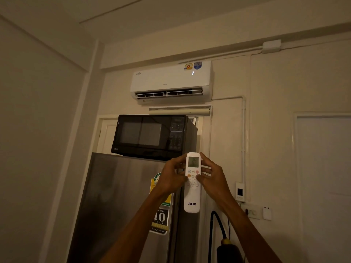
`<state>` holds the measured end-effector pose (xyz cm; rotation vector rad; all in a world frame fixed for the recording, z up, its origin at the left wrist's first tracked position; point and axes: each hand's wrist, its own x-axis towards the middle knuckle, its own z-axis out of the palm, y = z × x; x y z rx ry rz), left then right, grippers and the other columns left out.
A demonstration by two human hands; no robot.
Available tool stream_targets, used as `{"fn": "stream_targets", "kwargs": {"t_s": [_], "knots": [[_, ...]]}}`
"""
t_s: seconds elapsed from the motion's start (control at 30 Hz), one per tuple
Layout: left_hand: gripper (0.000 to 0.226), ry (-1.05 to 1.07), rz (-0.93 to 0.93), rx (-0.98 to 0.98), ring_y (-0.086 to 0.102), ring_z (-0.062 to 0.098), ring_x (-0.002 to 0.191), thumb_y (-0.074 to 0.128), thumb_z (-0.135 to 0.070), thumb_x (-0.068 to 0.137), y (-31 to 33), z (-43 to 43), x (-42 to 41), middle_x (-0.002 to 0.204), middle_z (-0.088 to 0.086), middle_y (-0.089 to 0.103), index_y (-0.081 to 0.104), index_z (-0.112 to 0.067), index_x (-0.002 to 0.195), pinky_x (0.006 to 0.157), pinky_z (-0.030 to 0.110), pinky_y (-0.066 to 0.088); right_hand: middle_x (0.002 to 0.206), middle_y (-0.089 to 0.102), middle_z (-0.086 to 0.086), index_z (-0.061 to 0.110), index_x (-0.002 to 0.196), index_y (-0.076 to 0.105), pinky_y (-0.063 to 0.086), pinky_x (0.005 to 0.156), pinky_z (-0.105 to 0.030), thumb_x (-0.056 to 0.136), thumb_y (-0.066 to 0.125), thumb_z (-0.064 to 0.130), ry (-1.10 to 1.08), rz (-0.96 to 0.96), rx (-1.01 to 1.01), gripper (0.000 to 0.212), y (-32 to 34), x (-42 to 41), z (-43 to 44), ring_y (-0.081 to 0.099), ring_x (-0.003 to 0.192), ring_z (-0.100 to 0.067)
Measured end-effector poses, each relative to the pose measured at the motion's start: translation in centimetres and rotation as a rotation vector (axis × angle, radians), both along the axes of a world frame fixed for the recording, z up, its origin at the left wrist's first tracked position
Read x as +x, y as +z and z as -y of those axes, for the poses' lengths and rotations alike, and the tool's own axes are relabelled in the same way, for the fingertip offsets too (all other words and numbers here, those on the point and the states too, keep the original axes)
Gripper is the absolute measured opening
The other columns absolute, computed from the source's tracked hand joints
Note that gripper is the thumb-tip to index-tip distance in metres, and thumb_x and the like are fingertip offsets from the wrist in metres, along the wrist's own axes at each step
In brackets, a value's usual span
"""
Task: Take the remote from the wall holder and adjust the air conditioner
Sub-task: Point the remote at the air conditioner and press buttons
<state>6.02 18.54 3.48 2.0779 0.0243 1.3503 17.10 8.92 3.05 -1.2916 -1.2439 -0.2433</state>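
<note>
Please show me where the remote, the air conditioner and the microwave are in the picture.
remote (192, 203): head view, lower body by the AUX logo.
air conditioner (167, 78): head view, white front panel.
microwave (140, 134): head view, door window.

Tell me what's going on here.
A person holds a white remote upright in both hands, the left hand and the right hand gripping its sides, both thumbs on the buttons. It is raised toward the air conditioner high on the wall, whose front shows a lit "2" and whose vent is open. Below that, a black microwave sits on a steel fridge. So the remote is already out and being used.
</note>
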Motion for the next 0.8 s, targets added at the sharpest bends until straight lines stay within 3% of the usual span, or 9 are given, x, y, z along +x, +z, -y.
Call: {"fn": "stream_targets", "kwargs": {"t_s": [0.1, 0.27, 0.4, 0.5, 0.7, 0.8], "knots": [[0.060, -0.001, 0.006, 0.005, 0.052, 0.013, 0.109, 0.068, 0.001, 0.075, 0.0, -0.4, 0.0, 0.127, 0.010, 0.055, 0.047, -0.018, 0.129, 0.073, 0.015, 0.049, 0.134, 0.052, -0.014, 0.019, 0.139, 0.035, 0.052, 0.081, -0.030, 0.082, 0.060, -0.005, 0.006, -0.008, 0.002, 0.067, 0.1, -0.1, -0.2, 0.055, 0.118, -0.028], [0.061, -0.011, 0.014, 0.016, 0.051, 0.010, 0.107, 0.066, 0.004, 0.075, 0.0, -0.8, -0.1, 0.126, 0.009, 0.056, 0.047, -0.017, 0.128, 0.066, 0.012, 0.052, 0.134, 0.053, -0.014, 0.020, 0.139, 0.035, 0.053, 0.074, -0.022, 0.082, 0.060, -0.006, 0.006, 0.002, 0.004, 0.067, -0.1, 0.0, -0.6, 0.056, 0.117, -0.027], [0.060, -0.016, 0.019, 0.027, 0.052, 0.009, 0.105, 0.066, 0.004, 0.075, 0.0, -1.1, -0.1, 0.125, 0.009, 0.057, 0.047, -0.015, 0.128, 0.069, 0.006, 0.051, 0.134, 0.052, -0.015, 0.020, 0.139, 0.035, 0.054, 0.085, -0.037, 0.082, 0.059, -0.006, 0.006, -0.004, 0.008, 0.067, -0.1, 0.0, -0.9, 0.056, 0.118, -0.029], [0.059, -0.019, 0.024, 0.016, 0.051, 0.010, 0.107, 0.066, 0.003, 0.075, 0.0, -1.1, 0.0, 0.126, 0.009, 0.057, 0.047, -0.015, 0.128, 0.073, 0.013, 0.049, 0.133, 0.052, -0.014, 0.020, 0.139, 0.035, 0.053, 0.080, -0.028, 0.083, 0.059, -0.005, 0.002, 0.008, 0.008, 0.066, 0.0, 0.1, -1.1, 0.056, 0.117, -0.027], [0.059, -0.011, 0.017, 0.000, 0.052, 0.011, 0.109, 0.067, 0.000, 0.075, 0.0, -1.4, 0.1, 0.126, 0.010, 0.057, 0.047, -0.016, 0.129, 0.091, 0.028, 0.047, 0.133, 0.052, -0.015, 0.020, 0.139, 0.035, 0.054, 0.082, -0.032, 0.083, 0.060, -0.003, 0.002, 0.011, 0.004, 0.066, -0.1, 0.3, -1.5, 0.056, 0.117, -0.027], [0.059, -0.015, 0.013, 0.004, 0.053, 0.010, 0.107, 0.068, -0.002, 0.076, -0.2, -1.7, 0.3, 0.125, 0.010, 0.058, 0.046, -0.015, 0.129, 0.086, 0.021, 0.047, 0.133, 0.052, -0.015, 0.018, 0.139, 0.035, 0.054, 0.080, -0.028, 0.083, 0.060, -0.003, 0.005, 0.011, 0.004, 0.066, -0.2, 0.5, -1.6, 0.056, 0.117, -0.028]]}}
